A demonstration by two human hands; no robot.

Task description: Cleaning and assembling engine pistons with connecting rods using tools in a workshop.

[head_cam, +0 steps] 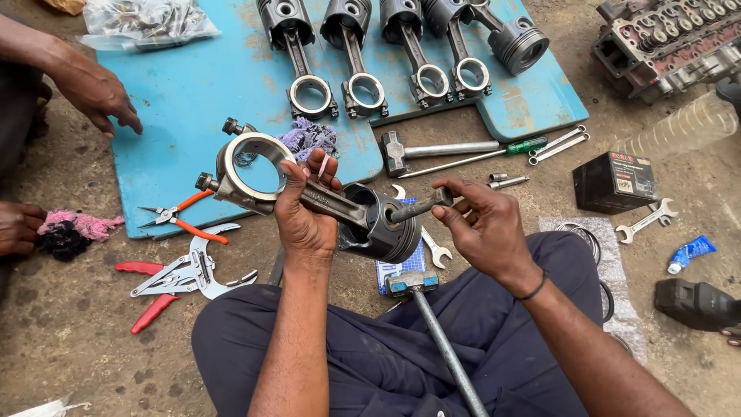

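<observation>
Far left: a co-worker's hand (96, 93) rests spread at the edge of the blue board (193, 93), and I see another hand low down on a pink rag (77, 225).
Ground left: orange-handled pliers (181, 220) and red-handled ring pliers (181, 276) lie on the dirt, just off the board.
Left hand: my left hand (305, 212) is wrapped tight around the connecting rod (328, 199), big end (251, 170) pointing left, held up over my lap.
Piston: the piston (382, 228) sits on the rod's small end, between my two hands.
Right hand: my right hand (482, 224) pinches a metal pin (421, 207), its tip at the piston's side bore; how deep it sits I cannot tell.
Lap: a hammer (417, 289) lies across my legs, head just beneath the piston.
Board top: four piston-and-rod sets (363, 54) lie in a row, plus another piston (517, 42) to the right.
Progress: I judge this one unfinished, the pin not yet home.
Right: a second hammer (432, 149), spanners (644, 220), a black box (614, 181).
</observation>
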